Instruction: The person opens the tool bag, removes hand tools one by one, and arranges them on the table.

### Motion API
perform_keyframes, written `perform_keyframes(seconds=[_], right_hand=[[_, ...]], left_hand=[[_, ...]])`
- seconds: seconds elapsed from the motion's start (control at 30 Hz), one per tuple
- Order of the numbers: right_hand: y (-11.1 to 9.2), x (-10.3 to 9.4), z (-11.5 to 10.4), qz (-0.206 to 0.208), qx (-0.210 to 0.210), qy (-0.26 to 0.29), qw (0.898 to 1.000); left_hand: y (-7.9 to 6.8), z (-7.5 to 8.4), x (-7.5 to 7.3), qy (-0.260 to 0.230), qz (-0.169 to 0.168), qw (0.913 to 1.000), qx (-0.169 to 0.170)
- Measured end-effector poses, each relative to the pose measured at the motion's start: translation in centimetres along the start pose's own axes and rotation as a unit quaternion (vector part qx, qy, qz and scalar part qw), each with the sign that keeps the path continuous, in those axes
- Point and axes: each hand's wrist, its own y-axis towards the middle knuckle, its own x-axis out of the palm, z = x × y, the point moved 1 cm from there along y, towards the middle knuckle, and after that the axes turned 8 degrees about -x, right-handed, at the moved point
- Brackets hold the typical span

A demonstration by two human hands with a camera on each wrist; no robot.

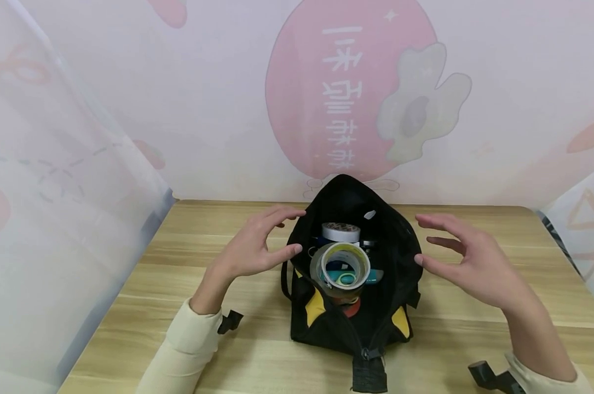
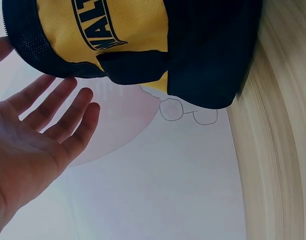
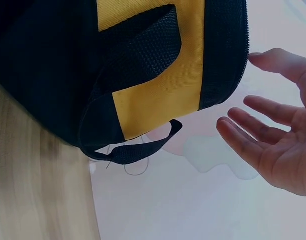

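A black and yellow zippered tool bag point(image 1: 321, 334) stands on the table with its mouth spread wide. My left hand point(image 1: 257, 241) is at the left rim, fingers extended and thumb near the edge. On the opposite side, my right hand point(image 1: 474, 262) has its thumb tip against the zipper rim and its other fingers apart. Inside are a large roll of tape point(image 1: 318, 268), a white roll point(image 1: 341, 235) behind it, and a teal object point(image 1: 376, 276). Light green loops, perhaps scissor handles, show through the tape's core. A yellow panel point(image 2: 137, 30) and webbing handle point(image 3: 147, 55) mark the bag's sides.
The wood-grain table point(image 1: 178, 273) extends to both sides of the bag. A pale printed backdrop point(image 1: 228, 109) rises behind the table, with more sheeting at left and right. Black wrist mounts point(image 1: 230, 322) project from the sleeves.
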Motion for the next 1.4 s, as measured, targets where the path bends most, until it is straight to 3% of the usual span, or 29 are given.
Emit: perform_keyframes(seconds=[0.33,0.53,0.8,1.4], right_hand=[[1.7,-0.2,-1.3,0.004,-0.025,-0.016,1.0],[3.6,0.6,-1.4,-0.038,-0.044,-0.012,0.998],[6.0,2.0,-1.7,-0.098,-0.016,0.0,0.995],[10.6,6.0,0.1,-0.193,-0.012,0.056,0.98]], left_hand=[[0.2,0.4,-0.2,-0.012,0.017,0.9997,0.012],[-0.1,0.2,-0.2,-0.021,0.024,0.9994,0.013],[-0.3,0.1,0.2,-0.022,0.019,0.9996,0.005],[-0.2,-0.2,0.5,-0.038,0.018,0.9991,0.003]])
